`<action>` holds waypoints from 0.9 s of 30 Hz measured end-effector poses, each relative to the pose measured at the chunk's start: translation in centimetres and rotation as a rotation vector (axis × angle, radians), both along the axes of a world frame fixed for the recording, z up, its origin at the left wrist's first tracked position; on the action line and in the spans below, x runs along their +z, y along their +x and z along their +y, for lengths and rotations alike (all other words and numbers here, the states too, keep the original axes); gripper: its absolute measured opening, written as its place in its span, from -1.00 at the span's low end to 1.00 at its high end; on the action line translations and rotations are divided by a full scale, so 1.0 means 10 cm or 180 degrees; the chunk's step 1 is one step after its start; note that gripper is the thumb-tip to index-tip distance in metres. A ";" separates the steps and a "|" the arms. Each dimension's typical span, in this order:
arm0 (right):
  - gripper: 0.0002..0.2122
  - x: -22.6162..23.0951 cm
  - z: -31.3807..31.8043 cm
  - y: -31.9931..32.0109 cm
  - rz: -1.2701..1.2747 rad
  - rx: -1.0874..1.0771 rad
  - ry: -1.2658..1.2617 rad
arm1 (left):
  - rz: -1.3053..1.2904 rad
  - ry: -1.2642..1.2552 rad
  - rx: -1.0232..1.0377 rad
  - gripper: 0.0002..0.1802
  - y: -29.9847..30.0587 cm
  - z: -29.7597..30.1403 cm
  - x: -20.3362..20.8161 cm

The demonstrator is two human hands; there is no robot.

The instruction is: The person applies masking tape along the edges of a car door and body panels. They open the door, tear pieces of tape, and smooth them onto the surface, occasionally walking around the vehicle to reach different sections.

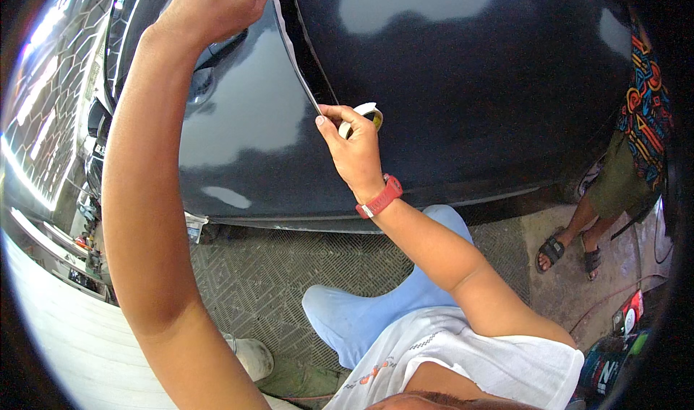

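Note:
In front of me stands a dark car door panel with dull grey patches. A narrow dark gap separates it from the dark panel on its right. A thin pale strip runs along the left door's edge. My right hand holds a roll of masking tape in curled fingers, its thumb and fingertip at the lower end of that edge. Up at the top border, my left hand has its fingers curled at the strip's upper end. They are partly cut off, so what they grip is unclear.
A person in sandals and a patterned garment stands at the right. Dark textured matting covers the floor below the car. A dark container sits at lower right, and a pale surface lies at lower left.

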State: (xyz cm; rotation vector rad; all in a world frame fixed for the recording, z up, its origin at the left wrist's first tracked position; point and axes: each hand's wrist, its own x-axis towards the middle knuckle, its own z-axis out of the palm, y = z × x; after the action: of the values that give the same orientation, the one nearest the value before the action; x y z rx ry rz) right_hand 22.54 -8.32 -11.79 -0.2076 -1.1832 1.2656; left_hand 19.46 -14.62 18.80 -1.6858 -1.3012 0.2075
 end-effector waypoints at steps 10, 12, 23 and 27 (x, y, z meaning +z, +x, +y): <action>-0.78 0.02 0.02 0.04 -0.0018 0.0107 0.0041 | -0.2107 0.1776 -0.0286 -0.52 -1.50 -0.25 -0.53; -0.77 0.05 -0.03 0.03 -0.0039 0.0159 0.0021 | -0.2896 0.1489 0.0062 -0.52 -1.72 -0.41 -0.65; -0.43 -0.14 -0.05 0.16 -0.0312 -0.0244 0.0326 | -0.2924 0.1431 -0.0139 -0.43 -1.97 -0.24 -0.81; -0.46 -0.20 -0.08 0.54 -0.0361 -0.0496 0.0488 | -0.2917 0.1370 0.0110 -0.38 -1.98 -0.20 -0.77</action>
State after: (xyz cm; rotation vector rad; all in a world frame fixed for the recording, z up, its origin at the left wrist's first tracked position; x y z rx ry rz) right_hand 27.92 -9.13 -13.83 -0.2561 -1.3293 1.0334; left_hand -0.35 -16.62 11.06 -1.3983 -1.8497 -0.8666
